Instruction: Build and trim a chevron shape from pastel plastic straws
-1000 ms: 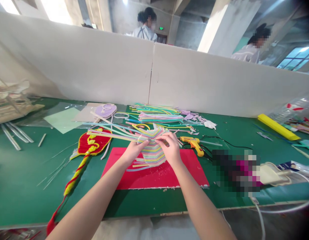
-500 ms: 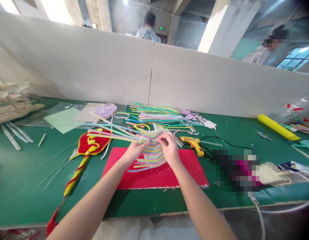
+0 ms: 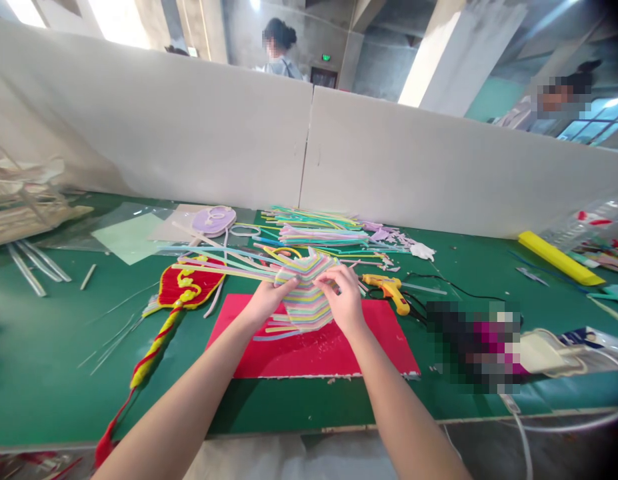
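Note:
Above a red board (image 3: 269,360), my left hand (image 3: 269,300) grips the left side of a piece with pastel zigzag stripes (image 3: 309,303). The stripes look like pipe cleaners laid side by side, in pink, yellow, green, blue and lilac. Long loose ends (image 3: 229,268) stick out to the left past my left hand, and shorter ones poke out below. My right hand (image 3: 345,293) is at the piece's right part, thumb and forefinger pinched together on its surface. Whatever lies between those fingertips is too small to make out.
A yellow glue gun (image 3: 391,291) lies right of the board, its cord trailing. On the left is a red and yellow fan (image 3: 189,283) with a twisted handle. Behind are bundled pastel stems (image 3: 323,235), a lilac disc (image 3: 213,220) and a white partition (image 3: 413,160); a yellow bar (image 3: 561,259) lies right.
My hands stay on the striped piece with only a slight shift of the right fingers. The view has moved a little; the person beyond the partition has turned their head.

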`<state>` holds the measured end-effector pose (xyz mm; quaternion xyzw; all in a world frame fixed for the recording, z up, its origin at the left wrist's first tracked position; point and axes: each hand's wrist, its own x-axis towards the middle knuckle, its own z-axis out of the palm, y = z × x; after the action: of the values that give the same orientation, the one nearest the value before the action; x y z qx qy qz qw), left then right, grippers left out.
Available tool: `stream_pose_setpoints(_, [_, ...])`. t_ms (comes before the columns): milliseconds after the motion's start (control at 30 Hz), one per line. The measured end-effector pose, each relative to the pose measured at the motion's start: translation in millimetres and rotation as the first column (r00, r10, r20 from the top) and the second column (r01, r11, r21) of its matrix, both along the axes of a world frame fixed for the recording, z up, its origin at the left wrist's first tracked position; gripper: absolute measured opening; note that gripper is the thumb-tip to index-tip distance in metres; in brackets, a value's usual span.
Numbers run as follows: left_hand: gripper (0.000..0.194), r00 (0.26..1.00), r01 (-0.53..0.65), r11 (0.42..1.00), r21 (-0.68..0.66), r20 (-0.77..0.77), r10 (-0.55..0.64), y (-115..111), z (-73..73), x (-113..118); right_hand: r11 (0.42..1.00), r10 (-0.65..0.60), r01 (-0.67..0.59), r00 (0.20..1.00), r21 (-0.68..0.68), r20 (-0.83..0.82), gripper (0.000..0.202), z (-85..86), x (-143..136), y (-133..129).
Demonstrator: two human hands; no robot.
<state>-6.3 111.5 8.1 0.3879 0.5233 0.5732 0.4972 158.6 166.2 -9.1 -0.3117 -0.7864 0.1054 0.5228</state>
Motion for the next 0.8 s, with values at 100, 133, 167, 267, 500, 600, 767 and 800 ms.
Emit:
stream_pose_setpoints(100, [0.060,1.000,-0.012,1.000,0.001,-0.004,0.012,-0.1,0.4,0.4,1.000,-0.001,-0.001,0.998,0.031,0.067,0.007,0.3,-1.3,-1.4])
stream_pose_setpoints(133, [0.062,1.000,-0.013,1.000,0.002,-0.003,0.013,0.1,0.0,0.3,0.999,-0.001,-0.001,0.997,0.034,0.078,0.006,0.2,-1.5,-1.4])
stream_pose_setpoints(167, [0.063,1.000,-0.011,1.000,0.002,-0.001,0.011,0.3,-0.6,0.2,0.999,-0.002,0.000,0.997,0.036,0.082,0.006,0.0,-1.7,-1.1])
stream_pose_setpoints(267, [0.064,1.000,0.018,1.000,0.001,0.000,-0.018,1.0,-3.4,-0.7,0.999,-0.005,0.002,0.998,0.041,0.066,0.005,-0.4,-1.8,-0.6])
stream_pose_setpoints(500, [0.055,0.996,0.083,0.996,0.012,0.013,-0.083,2.4,-11.5,-1.7,0.999,-0.003,0.001,0.999,0.038,0.049,0.006,-2.2,-2.8,0.0])
stream_pose_setpoints(600, [0.055,0.996,0.083,0.996,0.024,0.028,-0.084,3.1,-12.5,-1.3,1.000,-0.002,0.001,0.999,0.019,0.036,0.009,-2.9,-3.0,1.2])
stream_pose_setpoints(767, [0.060,1.000,0.005,1.000,0.006,0.031,-0.005,2.4,-7.9,-1.3,0.998,0.047,-0.049,0.998,-0.046,-0.051,0.011,-1.1,-1.1,1.7])
stream_pose_setpoints(800, [0.061,0.999,-0.014,1.000,0.009,0.037,0.014,2.1,-6.7,-1.3,0.998,0.039,-0.042,0.997,-0.046,-0.060,0.012,-0.6,-0.8,1.3])
